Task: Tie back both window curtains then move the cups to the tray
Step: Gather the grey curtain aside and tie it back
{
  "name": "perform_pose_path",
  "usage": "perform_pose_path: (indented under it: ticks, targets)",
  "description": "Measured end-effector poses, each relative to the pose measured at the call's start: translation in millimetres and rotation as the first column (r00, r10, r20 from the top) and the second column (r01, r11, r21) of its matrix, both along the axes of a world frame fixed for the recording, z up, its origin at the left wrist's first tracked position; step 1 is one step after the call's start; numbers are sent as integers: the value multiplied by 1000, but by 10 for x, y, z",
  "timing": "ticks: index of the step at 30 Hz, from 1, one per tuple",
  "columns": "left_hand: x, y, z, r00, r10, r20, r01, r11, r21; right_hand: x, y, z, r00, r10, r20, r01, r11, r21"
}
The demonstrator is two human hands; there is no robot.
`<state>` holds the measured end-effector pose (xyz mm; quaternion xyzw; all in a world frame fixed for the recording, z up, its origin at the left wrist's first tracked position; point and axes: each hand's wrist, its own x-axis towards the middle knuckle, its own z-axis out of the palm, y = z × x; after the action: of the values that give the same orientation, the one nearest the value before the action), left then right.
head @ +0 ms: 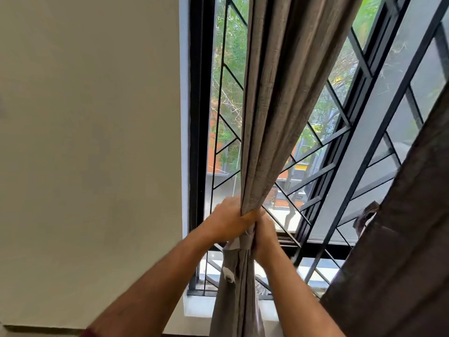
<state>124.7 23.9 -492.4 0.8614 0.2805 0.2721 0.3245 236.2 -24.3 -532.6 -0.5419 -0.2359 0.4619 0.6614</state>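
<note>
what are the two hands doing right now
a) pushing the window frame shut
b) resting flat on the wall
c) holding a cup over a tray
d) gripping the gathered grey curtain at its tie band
d: the left hand and the right hand are both wrapped round the bunched grey curtain where a fabric tie band circles it, in front of the window grille.

We note that the fingers of the left hand and right hand are hidden behind the gathered grey curtain, while the darker curtain is cut off by the right edge.
</note>
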Motion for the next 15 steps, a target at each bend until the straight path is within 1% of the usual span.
perform_pose_path:
  ticks: [1, 2, 3, 4, 5, 6, 7, 8, 10, 12, 15]
  targets:
    - [-17, 16, -41, 999, 34, 24, -34, 999, 13, -48, 5, 37, 1000, 19, 16, -19, 1000, 8]
    - [-57, 18, -90, 997, 32, 65, -30, 999, -24, -80, -6, 56, 999, 29, 40, -30, 999, 24]
    - [-119, 37, -151, 994, 17, 108, -7, 995, -95, -97, -15, 80, 997, 28, 77, -32, 999, 41]
    - [-206, 45, -233, 988, 8, 157, 24, 980, -199, -91, -14, 74, 995, 25, 100, -31, 997, 66]
    - [-312, 56, -349, 976, 10, 215, 61, 946, -319, -77, -8, 57, 995, 40, 86, -48, 995, 87]
    - [-417, 63, -490, 971, 35, 238, 72, 903, -424, -73, -13, 66, 998, 44, 52, -50, 993, 105]
    - [-518, 50, -644, 971, 46, 233, 78, 865, -496, -54, -11, 41, 999, 28, 24, -30, 994, 105]
    - [-590, 27, -775, 982, 48, 180, 56, 845, -532, -19, 16, 3, 1000, 5, 8, -5, 995, 100]
    - [-639, -54, -990, 999, 32, 44, -3, 836, -549, 18, 73, -67, 999, -37, -24, 39, 994, 99]
    - [-591, -169, -1095, 1000, 12, 16, -1, 853, -522, 33, 86, -116, 999, -38, -18, 39, 997, 61]
    - [-588, -130, -1067, 1000, 12, 2, -11, 923, -385, 69, 76, -146, 998, 32, -52, -31, 999, 17]
